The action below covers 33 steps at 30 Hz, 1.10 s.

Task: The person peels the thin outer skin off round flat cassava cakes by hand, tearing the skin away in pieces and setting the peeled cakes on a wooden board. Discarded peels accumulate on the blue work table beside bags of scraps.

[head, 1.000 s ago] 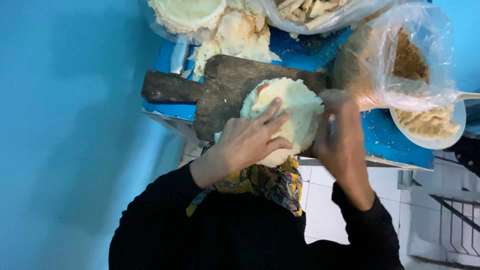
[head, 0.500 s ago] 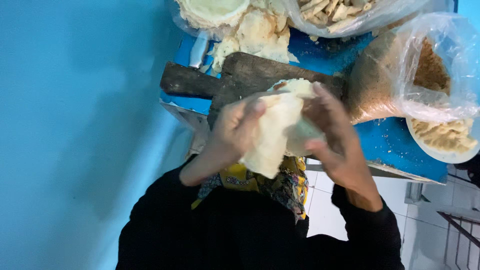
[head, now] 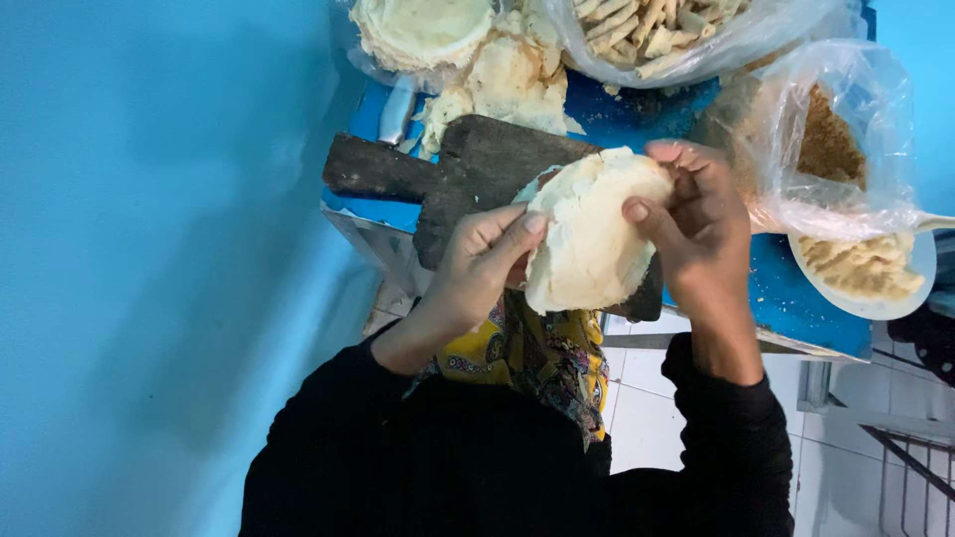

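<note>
Head cam only, so here's what shows. Both hands hold a pale wrapper (head: 587,239), a thin, floppy, cream sheet with a slightly dimpled, matte skin, folded or cupped into a rounded pouch shape. It's lifted off the board, up in front of the chest. The left hand (head: 477,264) grips its left edge, thumb pressed on the front and the other fingers curled behind. The right hand (head: 696,224) pinches the top right rim, fingers bunched tight on the dough. Can't tell what's inside the fold, if anything.

Under it sits a dark wooden board (head: 468,174), rough and worn, with a stubby handle sticking left; its right half is mostly covered by the wrapper and hands. It rests on a blue table (head: 786,298) dusted with crumbs.

At the top, a stack of round wrappers (head: 423,30) is cut off by the frame, with ragged torn pieces (head: 512,75) beside it. A clear bag of pale sticks (head: 657,30) is also cropped at the top. On the right, a crinkly plastic bag with brown crumbs (head: 826,149) overlaps a white plate (head: 875,298) of beige crumbly stuff, partly hidden.

Black sleeves and a yellow patterned scarf (head: 537,363) fill the bottom. A blue wall (head: 149,249) is on the left, white floor tiles lower right.
</note>
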Tool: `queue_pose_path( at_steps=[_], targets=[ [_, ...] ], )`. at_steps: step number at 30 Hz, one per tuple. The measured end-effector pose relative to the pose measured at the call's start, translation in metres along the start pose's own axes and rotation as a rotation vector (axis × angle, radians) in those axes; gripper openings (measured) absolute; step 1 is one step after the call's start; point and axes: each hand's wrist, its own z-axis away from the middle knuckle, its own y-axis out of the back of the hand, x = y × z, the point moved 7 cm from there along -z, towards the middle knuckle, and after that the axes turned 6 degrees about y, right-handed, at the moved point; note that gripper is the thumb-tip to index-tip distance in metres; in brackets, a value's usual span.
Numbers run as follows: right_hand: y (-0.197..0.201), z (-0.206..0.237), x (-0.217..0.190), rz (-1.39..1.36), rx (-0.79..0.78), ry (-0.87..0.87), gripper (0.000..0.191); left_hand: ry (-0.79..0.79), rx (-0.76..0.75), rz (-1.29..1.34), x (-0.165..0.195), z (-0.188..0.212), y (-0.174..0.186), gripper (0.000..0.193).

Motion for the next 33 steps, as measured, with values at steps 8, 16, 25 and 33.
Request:
queue_pose_path(
  at_steps=[8,16,25,33],
  targets=[
    [-0.034,0.042,-0.056,0.602,-0.084,0.349,0.039,-0.214,0.070,-0.309,0.035,0.016,-0.032,0.032],
    [0.011,0.046,0.009,0.005,0.144,-0.198,0.009,-0.258,0.131,-0.244,0.021,0.014,-0.031,0.024],
    [-0.017,0.030,0.007,-0.464,0.098,-0.313,0.022,-0.353,0.187,0.133,-0.004,-0.007,-0.028,0.021],
    [0.004,0.039,0.038,-0.327,0.112,-0.357,0.027,-0.416,0.123,0.209,-0.012,-0.007,-0.027,0.032]
  ],
)
